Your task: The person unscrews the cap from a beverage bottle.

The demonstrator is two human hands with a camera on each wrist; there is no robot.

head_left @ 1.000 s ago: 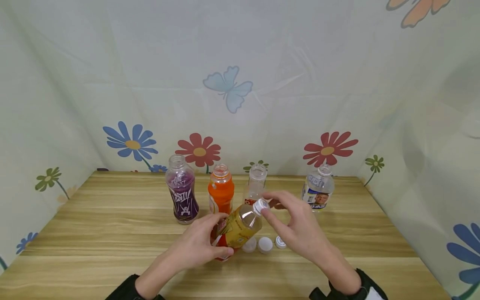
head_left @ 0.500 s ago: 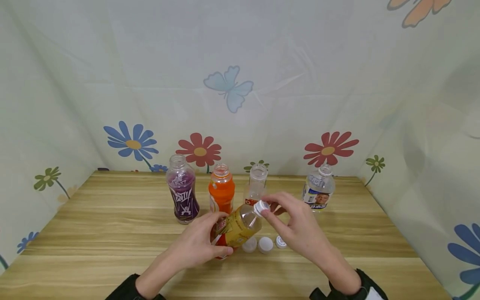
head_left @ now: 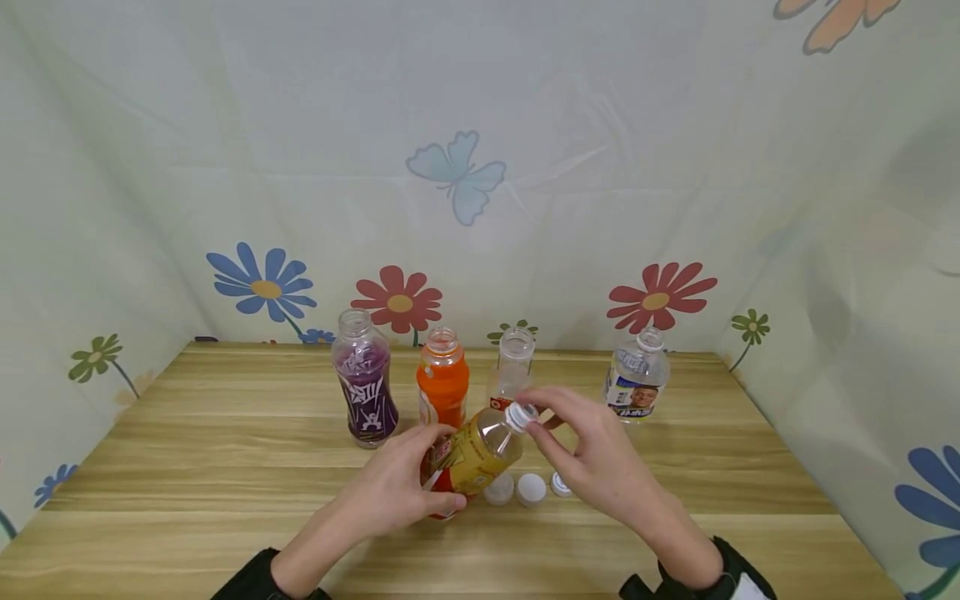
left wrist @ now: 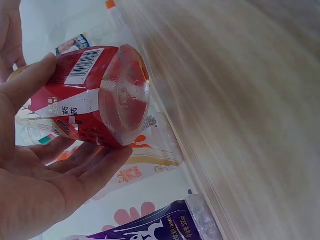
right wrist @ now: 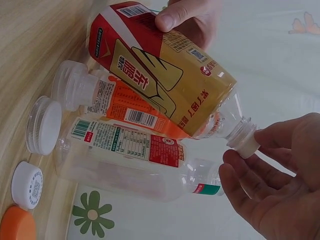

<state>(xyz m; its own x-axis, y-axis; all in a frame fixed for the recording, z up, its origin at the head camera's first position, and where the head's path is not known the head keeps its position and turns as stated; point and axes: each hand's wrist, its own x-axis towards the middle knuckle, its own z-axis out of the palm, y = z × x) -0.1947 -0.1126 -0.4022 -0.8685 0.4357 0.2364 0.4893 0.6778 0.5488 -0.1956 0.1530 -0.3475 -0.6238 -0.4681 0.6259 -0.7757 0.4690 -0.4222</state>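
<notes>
A plastic drink bottle (head_left: 476, 454) with a red and gold label is tilted above the table, its neck toward the right. My left hand (head_left: 405, 479) grips its lower body, thumb on the near side; in the left wrist view the bottle's clear base (left wrist: 125, 95) shows. At the neck is a white cap (right wrist: 247, 142), pinched between the thumb and fingers of my right hand (head_left: 600, 446). Whether the cap is tight cannot be seen. Directly below the bottle's neck lie a translucent cap (head_left: 498, 489), a white cap (head_left: 531, 490) and a printed white cap (head_left: 560, 484).
Uncapped bottles stand behind my hands: a purple-labelled one (head_left: 365, 392), an orange one (head_left: 442, 379), a clear one (head_left: 514, 362) and, farther right, another clear one (head_left: 637, 375). An orange cap (right wrist: 17, 222) lies beside the white caps. A flowered cloth (head_left: 315, 167) hangs behind the table.
My right hand's fingers have shifted slightly around the white cap. The left hand and the tilted bottle have stayed almost still.
</notes>
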